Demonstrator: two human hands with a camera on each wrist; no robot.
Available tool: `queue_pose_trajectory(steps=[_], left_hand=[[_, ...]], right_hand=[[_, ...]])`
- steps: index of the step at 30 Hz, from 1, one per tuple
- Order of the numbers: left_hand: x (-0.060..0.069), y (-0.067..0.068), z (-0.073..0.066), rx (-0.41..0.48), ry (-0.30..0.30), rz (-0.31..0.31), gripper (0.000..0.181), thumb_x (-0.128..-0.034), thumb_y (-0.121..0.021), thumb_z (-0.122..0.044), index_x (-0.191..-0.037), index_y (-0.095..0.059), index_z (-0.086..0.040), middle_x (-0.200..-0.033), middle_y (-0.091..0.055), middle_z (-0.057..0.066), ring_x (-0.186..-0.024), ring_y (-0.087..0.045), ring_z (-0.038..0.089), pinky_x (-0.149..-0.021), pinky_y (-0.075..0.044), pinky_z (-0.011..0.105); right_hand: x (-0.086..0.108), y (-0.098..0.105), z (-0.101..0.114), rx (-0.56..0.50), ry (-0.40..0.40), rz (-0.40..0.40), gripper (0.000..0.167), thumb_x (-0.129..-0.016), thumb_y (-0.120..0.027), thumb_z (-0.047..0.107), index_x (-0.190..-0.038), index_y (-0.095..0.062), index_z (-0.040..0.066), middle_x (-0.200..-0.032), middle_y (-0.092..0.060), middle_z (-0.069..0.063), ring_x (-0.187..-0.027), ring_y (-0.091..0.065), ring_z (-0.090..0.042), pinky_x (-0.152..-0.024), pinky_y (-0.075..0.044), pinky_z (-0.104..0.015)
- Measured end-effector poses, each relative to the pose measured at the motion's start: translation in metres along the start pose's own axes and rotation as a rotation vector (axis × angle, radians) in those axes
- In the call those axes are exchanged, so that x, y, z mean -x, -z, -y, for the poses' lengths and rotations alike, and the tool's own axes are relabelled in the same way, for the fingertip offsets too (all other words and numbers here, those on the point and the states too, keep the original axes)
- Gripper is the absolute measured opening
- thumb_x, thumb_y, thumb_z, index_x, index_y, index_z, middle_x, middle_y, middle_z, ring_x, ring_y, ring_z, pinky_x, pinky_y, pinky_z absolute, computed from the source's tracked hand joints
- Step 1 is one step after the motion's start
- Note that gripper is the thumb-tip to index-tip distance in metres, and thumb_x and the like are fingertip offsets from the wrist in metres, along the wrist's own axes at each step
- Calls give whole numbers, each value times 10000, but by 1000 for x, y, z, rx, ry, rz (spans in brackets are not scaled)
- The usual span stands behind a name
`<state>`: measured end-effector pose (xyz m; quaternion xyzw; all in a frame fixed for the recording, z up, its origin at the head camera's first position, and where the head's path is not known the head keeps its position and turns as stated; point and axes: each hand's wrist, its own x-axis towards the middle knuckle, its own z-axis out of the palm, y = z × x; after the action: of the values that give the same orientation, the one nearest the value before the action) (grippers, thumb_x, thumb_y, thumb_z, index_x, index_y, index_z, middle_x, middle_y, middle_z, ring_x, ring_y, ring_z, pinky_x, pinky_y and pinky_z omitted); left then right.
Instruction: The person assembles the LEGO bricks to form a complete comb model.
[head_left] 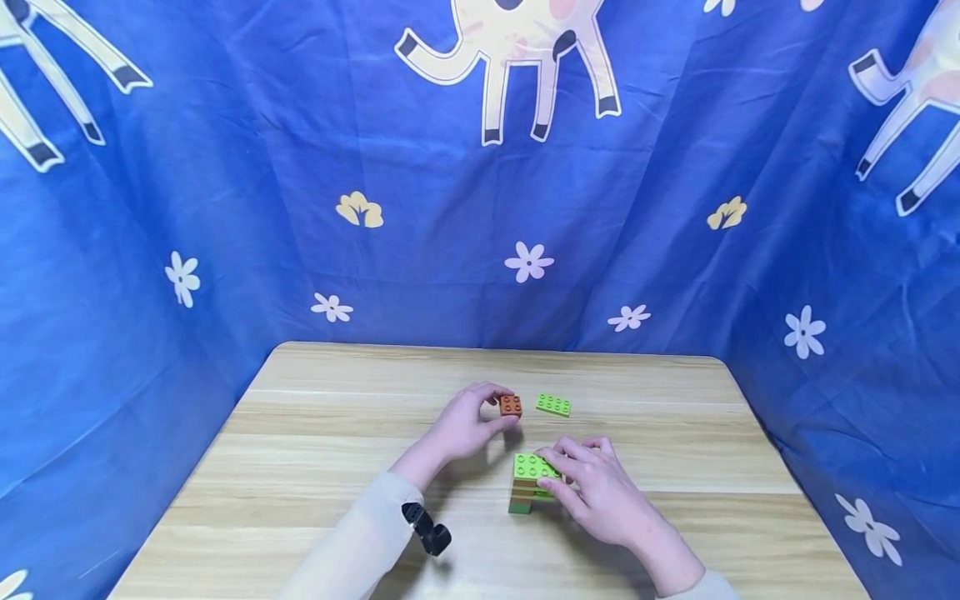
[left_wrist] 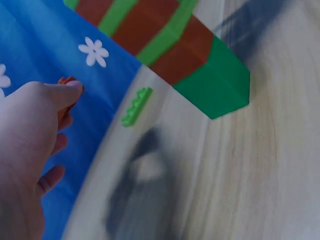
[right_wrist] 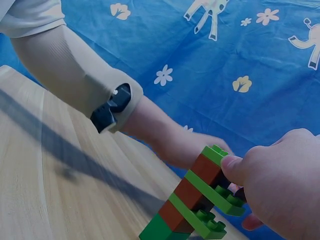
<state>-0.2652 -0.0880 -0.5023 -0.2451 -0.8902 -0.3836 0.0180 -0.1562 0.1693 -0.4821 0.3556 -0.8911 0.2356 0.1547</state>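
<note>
Between thumb and fingers, my left hand [head_left: 467, 422] pinches a reddish-brown toy brick [head_left: 511, 406] above the table; in the left wrist view most of that brick [left_wrist: 66, 100] is hidden by the thumb. My right hand [head_left: 596, 486] grips a brick tower [head_left: 521, 492] near its top. Seen in the right wrist view, the tower [right_wrist: 187, 193] alternates brown bricks with bright green plates over a dark green base, and some plates jut out to one side. A loose bright green plate [head_left: 553, 405] with studs lies just beyond both hands.
The wooden table [head_left: 337, 392] carries all of this, with a blue patterned curtain [head_left: 442, 225] around its back and sides. A small black device [head_left: 427, 529] sits on the left sleeve.
</note>
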Motion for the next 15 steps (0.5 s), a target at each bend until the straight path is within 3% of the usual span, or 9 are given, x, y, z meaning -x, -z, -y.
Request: queue_pose_trajectory(steps=[6,15], left_hand=[[10,10,-23,84,-36,-14,427,-950,-801,-402,-1329,-705,-230,-1248,-694,-111,-1208,-601,142,-1045,-488,466],[23,17,-52,250,-145,-11,407,-946,-824,-319,-1309,-729,-163,-1134,-733,-176,-1078,-656,100,-940,-531,469]], right_hand=[[-1,-1,-1,4,5,-4,341,-1042,-686,353,-1325,-726,169,-1098,-627,141,-922,-631,-30,-963,-422,-459],[1,-1,-1,-6,4,-1,331,-1052,-669,358,-1315,-726,165,-1043,-579,167,-819,-592,-30,-957,-410,-455]])
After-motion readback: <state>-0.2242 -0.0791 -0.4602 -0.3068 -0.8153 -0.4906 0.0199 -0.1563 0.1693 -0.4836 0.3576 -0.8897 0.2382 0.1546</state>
